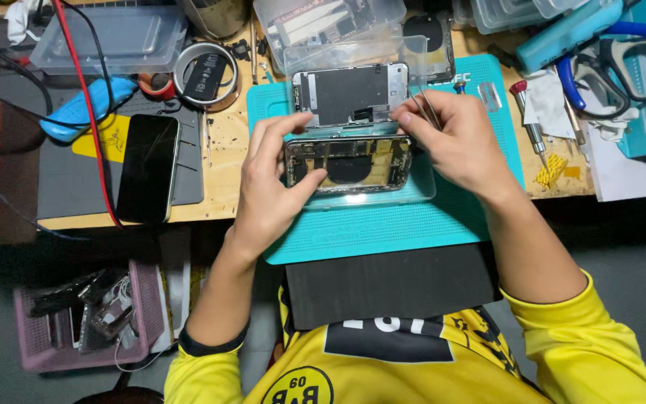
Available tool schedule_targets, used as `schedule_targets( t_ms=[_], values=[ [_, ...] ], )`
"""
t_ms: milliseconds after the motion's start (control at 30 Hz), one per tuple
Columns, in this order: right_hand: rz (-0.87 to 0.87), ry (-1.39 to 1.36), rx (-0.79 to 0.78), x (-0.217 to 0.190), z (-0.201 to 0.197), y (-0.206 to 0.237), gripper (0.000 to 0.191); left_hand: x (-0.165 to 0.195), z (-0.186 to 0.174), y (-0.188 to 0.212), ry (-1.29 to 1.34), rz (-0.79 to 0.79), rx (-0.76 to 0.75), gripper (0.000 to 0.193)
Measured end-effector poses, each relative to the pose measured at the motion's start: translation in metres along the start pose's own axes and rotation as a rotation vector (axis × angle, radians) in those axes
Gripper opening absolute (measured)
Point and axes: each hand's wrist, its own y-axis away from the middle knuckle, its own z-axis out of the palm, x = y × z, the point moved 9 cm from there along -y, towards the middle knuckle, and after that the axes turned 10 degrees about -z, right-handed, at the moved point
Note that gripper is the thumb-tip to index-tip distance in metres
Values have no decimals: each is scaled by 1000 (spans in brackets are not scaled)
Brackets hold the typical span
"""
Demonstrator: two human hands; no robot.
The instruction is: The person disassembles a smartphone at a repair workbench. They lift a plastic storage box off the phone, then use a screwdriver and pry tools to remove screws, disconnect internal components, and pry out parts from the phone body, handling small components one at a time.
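Hands meet over an opened phone housing (349, 162) that lies on a clear plastic tray (420, 187) on the teal silicone work mat (383, 224), near the middle of the desk (218, 198) and close to its front edge. The left hand (271, 179) pinches the housing's left end, thumb on the near rim and fingers curled over the far rim; the right hand (457, 142) steadies the right end while gripping thin metal tweezers (429, 108) between thumb and forefinger. The housing looks light and stiff, a shallow metal frame with glossy rails that could slip, and its exposed dark parts and round coil seem delicate, so the bare side rails are the safest place to take hold. Just behind it lies the detached screen panel (349, 93), flat, grey-backed and probably brittle. A whole dark phone (147, 168) rests on a grey mat (61, 179) toward the desk's left edge. Blue-handled scissors (622, 63) lie at the right back corner, and a red-tipped screwdriver (528, 120) sits beside the teal mat.
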Motion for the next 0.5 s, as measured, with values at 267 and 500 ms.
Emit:
schedule_targets(
  t_ms=[267, 500],
  values=[
    [17, -108, -116, 1, 15, -3, 20, -21, -1, -30, 441, -48, 17, 65],
    [-18, 64, -162, 2, 30, 0, 21, -20, 9, -46, 461, 138, 138, 65]
  ],
)
